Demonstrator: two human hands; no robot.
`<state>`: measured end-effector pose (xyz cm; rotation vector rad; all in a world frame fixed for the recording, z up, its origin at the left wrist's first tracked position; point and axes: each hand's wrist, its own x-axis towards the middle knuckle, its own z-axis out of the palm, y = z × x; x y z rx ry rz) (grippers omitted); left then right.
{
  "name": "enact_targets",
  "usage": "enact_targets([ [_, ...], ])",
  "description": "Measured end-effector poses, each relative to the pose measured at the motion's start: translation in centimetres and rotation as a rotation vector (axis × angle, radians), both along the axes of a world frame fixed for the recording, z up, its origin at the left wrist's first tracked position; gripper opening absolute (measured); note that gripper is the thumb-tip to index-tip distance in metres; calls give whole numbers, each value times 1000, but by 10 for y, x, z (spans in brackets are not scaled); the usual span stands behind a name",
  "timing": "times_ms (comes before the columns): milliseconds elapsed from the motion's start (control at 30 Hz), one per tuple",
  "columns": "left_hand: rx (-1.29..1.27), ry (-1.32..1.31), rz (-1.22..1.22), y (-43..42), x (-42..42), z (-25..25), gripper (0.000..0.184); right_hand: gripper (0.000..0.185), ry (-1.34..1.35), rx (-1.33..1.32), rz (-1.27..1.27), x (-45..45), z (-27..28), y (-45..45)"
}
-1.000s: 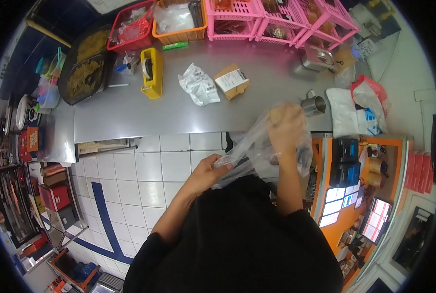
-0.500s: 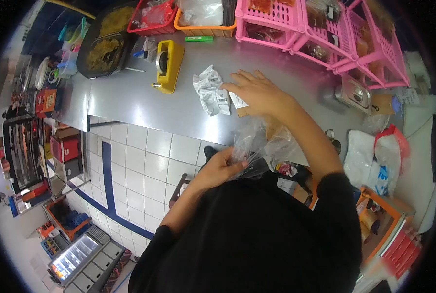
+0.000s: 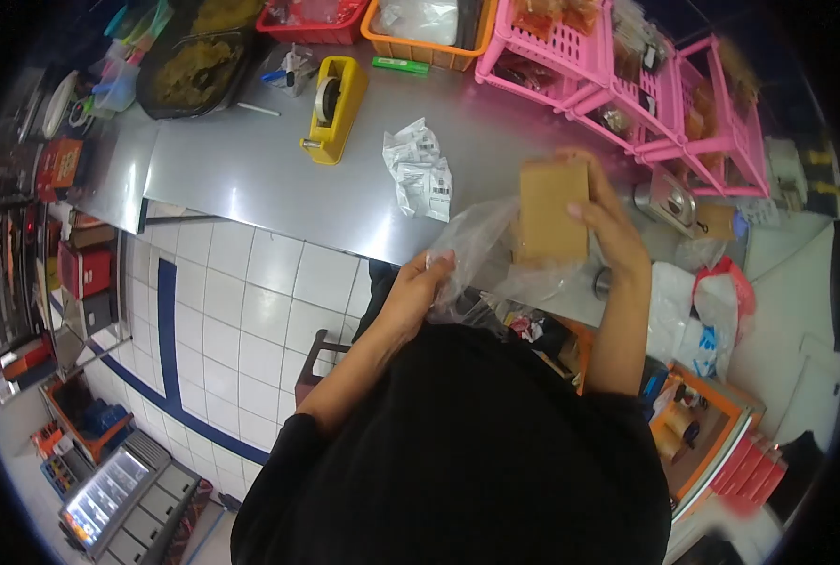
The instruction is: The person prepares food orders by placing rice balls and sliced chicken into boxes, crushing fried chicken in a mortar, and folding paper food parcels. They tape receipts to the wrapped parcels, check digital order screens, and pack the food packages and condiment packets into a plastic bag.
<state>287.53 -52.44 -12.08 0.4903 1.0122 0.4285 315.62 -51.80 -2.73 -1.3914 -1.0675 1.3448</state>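
A clear plastic bag (image 3: 472, 250) hangs from my left hand (image 3: 422, 282), whose fingers are pinched on its edge. To the right, my right hand (image 3: 606, 212) grips a flat brown cardboard box (image 3: 554, 212) by its right side, above the bag's opening. Something brownish shows through the bag behind the box, but I cannot make it out. Left of the box, a crumpled white package (image 3: 422, 174) with printed labels lies on the metal table (image 3: 260, 179).
A yellow tape dispenser (image 3: 337, 111), a green box (image 3: 399, 65) and a black tray (image 3: 197, 71) stand on the table. Red (image 3: 312, 30) and orange baskets (image 3: 429, 49) and pink racks (image 3: 580, 80) line the back. A metal container (image 3: 667, 200) and plastic bags (image 3: 670, 301) are at the right.
My right hand reached left to the brown box beside the white package, took hold of it and lifted it rightward over the bag. My left hand has kept the bag. The view has shifted.
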Motion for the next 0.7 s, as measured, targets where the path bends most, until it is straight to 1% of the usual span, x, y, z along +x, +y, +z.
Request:
enact_targets([
  [33, -1, -8, -24, 2, -1, 0, 27, 68, 142, -71, 49, -8, -6, -16],
  [67, 3, -79, 35, 5, 1, 2, 27, 66, 283, -135, 96, -15, -18, -32],
  [133, 10, -233, 161, 12, 8, 9, 28, 70, 283, -346, 13, -53, -38, -49],
  [167, 32, -186, 197, 16, 14, 29, 26, 71, 22, -360, -52, -65, -59, -52],
  [200, 30, -198, 189, 14, 12, 23, 26, 72, -236, -374, -113, -76, -77, -53],
  [233, 175, -181, 79, 10, 5, 12, 23, 72, -241, -373, -120, -89, -85, -48],
  [267, 320, -158, -30, 6, -1, 6, 21, 71, -656, -381, -195, -103, -91, -43],
  [300, 320, -158, -39, 1, -4, 9, 21, 69, -1066, -383, -269, -113, -98, -41],
  [333, 371, -147, -104, -4, -5, 14, 20, 69, -1062, -385, -279, -119, -110, -41],
  [367, 423, -135, -168, -5, -5, 18, 19, 66, -1197, -367, -280, -124, -124, -41],
  [400, 428, -132, -173, -3, -4, 19, 19, 64, -1330, -344, -279, -127, -133, -39],
  [433, 435, -106, -159, -1, -3, 20, 18, 64, -1323, -342, -284, -130, -140, -40],
  [500, 444, -73, -147, 3, -5, 21, 18, 64, -1434, -250, -272, -138, -149, -46],
  [567, 463, -138, -210, 5, -7, 21, 24, 62, -1442, -225, -295, -135, -174, -51],
  [600, 467, -131, -200, 10, -9, 14, 24, 60, -1459, -194, -318, -131, -175, -49],
  [633, 449, -150, -106, 20, -14, -1, 30, 60, -1453, -182, -312, -123, -172, -55],
  [700, 674, 147, -52, 53, -16, -35, 45, 50, -1422, 55, -286, -110, -130, -69],
])
